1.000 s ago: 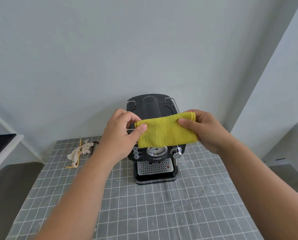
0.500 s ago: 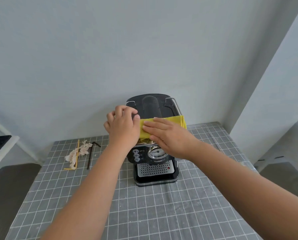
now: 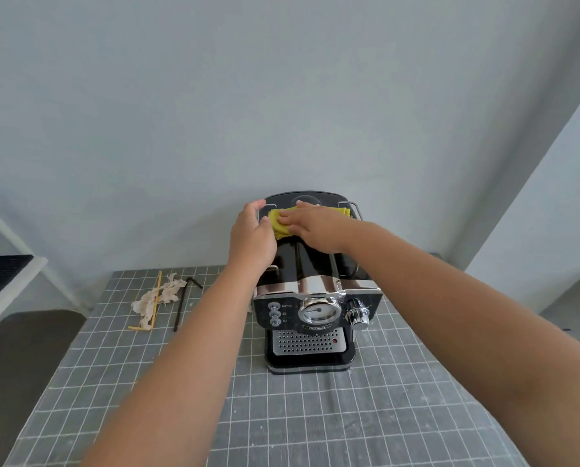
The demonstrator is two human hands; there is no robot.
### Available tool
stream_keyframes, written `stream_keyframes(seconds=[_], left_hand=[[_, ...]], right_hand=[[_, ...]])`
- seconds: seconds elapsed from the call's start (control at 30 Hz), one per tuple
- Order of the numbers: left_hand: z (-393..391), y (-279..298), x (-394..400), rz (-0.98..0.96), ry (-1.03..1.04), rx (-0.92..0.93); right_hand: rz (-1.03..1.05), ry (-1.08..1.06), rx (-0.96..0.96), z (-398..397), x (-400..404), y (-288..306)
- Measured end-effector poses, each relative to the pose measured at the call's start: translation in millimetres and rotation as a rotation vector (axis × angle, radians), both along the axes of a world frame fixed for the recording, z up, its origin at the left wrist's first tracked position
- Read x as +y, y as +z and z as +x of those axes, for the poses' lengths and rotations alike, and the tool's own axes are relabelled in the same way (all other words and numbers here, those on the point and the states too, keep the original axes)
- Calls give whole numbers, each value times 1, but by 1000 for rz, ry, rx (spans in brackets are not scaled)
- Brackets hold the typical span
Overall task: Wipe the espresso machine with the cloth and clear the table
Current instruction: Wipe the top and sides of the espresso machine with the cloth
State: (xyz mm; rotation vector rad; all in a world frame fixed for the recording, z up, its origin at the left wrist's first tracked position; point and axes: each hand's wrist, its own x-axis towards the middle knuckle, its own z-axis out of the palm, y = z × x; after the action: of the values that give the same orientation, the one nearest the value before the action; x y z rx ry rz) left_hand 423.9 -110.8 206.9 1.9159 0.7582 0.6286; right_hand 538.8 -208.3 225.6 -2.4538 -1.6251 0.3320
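A black and chrome espresso machine [image 3: 317, 308] stands at the back middle of the table, its gauge and knobs facing me. A yellow cloth [image 3: 280, 224] lies on the machine's black top. My right hand [image 3: 310, 225] lies flat on the cloth, pressing it down, and covers most of it. My left hand [image 3: 251, 237] grips the top left edge of the machine, thumb close to the cloth's left end. On the table's back left lie a crumpled beige paper scrap [image 3: 157, 296], a yellow straw [image 3: 155, 303] and a black bent straw [image 3: 182, 303].
The table carries a grey grid-patterned mat [image 3: 282, 416]. A plain wall rises right behind the machine. A white shelf with a dark surface [image 3: 2, 281] juts in at the left edge. The floor drops away on both sides of the table.
Both hands carried the stretched cloth from in front of the machine up onto its top. My right hand now presses it flat further back, and my left hand has let go of it and holds the machine.
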Motion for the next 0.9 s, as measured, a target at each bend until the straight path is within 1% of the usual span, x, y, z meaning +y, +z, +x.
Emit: stream_keyframes(seconds=[0.13,0.27,0.4,0.5,0.63,0.73,0.9], left_hand=[[5,-2,0,92,1,84],[6,-8,2,124,21,130],[7,-10,3,130,21,147],[6,-10,2,126,41,146],[5,-11,2,125,37,137],[6,-13,3,133,35,123],[8,-16,4,138,70,96]], right_hand=[[56,-93,38,18,12,8],[109,-188,1,24,21,8],[56,-294,-50,21,34,15],[58,-336,-67,22,43,16],[68,-331,-38,20,38,10],[10,-238,-29,-2,10,16],[9,-132,138,-44,-45,11]])
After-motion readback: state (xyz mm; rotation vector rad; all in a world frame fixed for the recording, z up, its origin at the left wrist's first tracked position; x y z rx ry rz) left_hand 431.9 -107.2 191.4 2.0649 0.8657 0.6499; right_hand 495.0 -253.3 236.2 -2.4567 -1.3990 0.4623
